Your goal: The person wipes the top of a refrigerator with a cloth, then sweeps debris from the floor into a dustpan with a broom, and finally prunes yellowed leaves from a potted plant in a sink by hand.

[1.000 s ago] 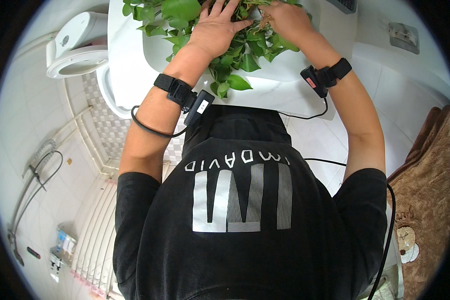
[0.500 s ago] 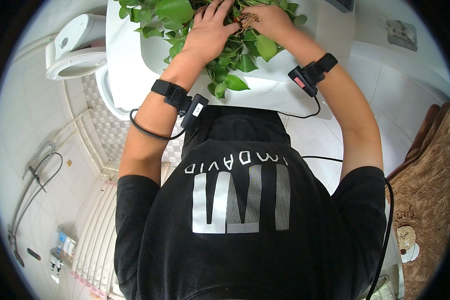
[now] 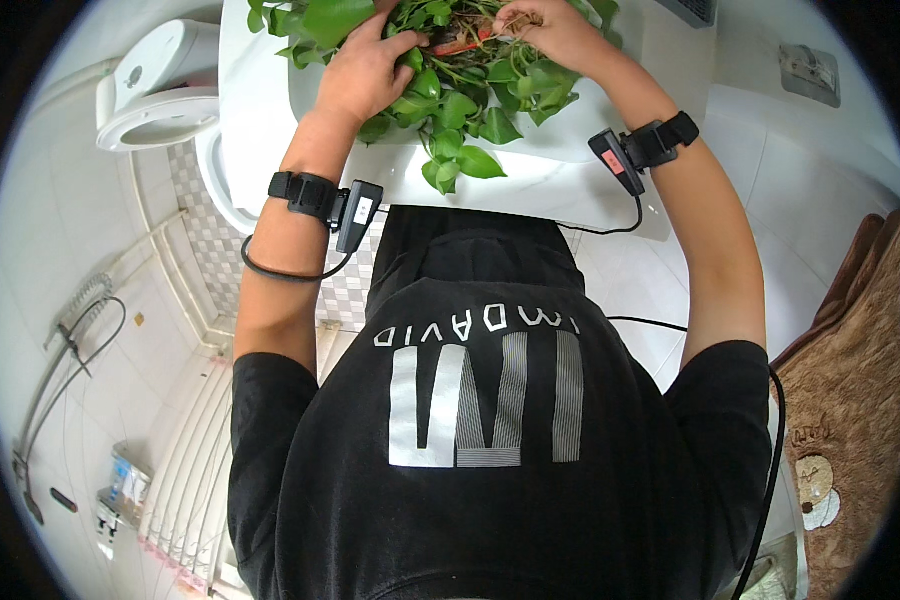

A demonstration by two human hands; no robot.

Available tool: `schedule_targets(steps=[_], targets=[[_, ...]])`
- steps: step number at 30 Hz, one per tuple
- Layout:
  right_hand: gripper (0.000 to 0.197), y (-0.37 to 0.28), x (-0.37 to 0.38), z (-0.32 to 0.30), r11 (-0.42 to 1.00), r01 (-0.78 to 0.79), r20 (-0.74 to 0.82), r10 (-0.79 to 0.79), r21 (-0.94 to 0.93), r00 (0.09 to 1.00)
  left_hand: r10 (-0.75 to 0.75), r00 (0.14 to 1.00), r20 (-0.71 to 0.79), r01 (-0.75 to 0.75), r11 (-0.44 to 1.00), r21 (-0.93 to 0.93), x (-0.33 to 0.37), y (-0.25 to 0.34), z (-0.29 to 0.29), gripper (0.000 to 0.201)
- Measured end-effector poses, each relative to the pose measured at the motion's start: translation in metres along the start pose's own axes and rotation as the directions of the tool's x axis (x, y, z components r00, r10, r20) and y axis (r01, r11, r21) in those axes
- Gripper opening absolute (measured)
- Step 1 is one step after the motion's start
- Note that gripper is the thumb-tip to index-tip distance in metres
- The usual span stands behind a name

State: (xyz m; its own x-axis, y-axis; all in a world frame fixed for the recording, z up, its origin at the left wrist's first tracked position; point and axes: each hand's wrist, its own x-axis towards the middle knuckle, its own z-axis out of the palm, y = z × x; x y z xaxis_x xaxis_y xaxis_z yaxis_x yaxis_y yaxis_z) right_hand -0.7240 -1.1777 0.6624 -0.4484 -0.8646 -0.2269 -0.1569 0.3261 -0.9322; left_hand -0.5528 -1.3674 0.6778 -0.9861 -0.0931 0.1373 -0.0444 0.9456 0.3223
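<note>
A leafy green trailing plant [image 3: 450,105] sits in the white sink [image 3: 305,90], its vines hanging over the near rim. Amid its stems shows an orange-red edge [image 3: 460,43], perhaps of a pot, with brown matter around it. My left hand [image 3: 365,75] rests against the leaves on the plant's left side, thumb and finger spread; some fingertips are hidden by foliage. On the right, my right hand [image 3: 555,35] pinches dry brown stems [image 3: 522,20] above the plant. The plant's far side is cut off by the picture's upper edge.
A white counter [image 3: 255,130] surrounds the sink. Left of it stands a toilet [image 3: 160,120]. Black cables run from the devices strapped to both wrists. A brown towel [image 3: 850,400] hangs at right, and a shower hose [image 3: 65,370] is on the left wall.
My left hand has moved left and away from the right hand, uncovering the orange-red edge and the plant's middle. My right hand has shifted slightly right and up, with the brown stems.
</note>
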Motion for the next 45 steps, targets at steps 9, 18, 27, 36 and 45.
schedule_targets(steps=[9,18,27,36,45], targets=[[0.022,-0.010,0.009,0.054,0.787,-0.083,-0.356,-0.180,-0.611,0.917,-0.019,0.999,0.032,0.021,0.998,-0.051,0.002,0.003,0.000,0.036],[0.007,-0.018,0.019,0.034,0.720,0.003,-0.200,-0.196,-0.694,0.960,-0.022,1.000,-0.013,0.021,0.995,-0.099,0.000,0.010,-0.010,0.034],[0.017,-0.017,0.023,0.010,0.666,-0.058,-0.195,-0.133,-0.743,0.972,-0.010,0.999,0.048,0.014,0.997,-0.071,0.002,0.002,-0.004,0.037],[0.028,0.013,0.015,0.000,0.651,0.097,-0.136,-0.298,-0.753,0.945,-0.006,1.000,0.003,0.006,0.997,-0.075,-0.004,0.009,-0.001,0.040],[0.020,0.006,-0.013,-0.050,0.942,-0.210,-0.154,0.256,0.262,0.954,-0.018,0.999,0.034,0.022,0.994,-0.105,-0.007,0.014,-0.003,0.046]])
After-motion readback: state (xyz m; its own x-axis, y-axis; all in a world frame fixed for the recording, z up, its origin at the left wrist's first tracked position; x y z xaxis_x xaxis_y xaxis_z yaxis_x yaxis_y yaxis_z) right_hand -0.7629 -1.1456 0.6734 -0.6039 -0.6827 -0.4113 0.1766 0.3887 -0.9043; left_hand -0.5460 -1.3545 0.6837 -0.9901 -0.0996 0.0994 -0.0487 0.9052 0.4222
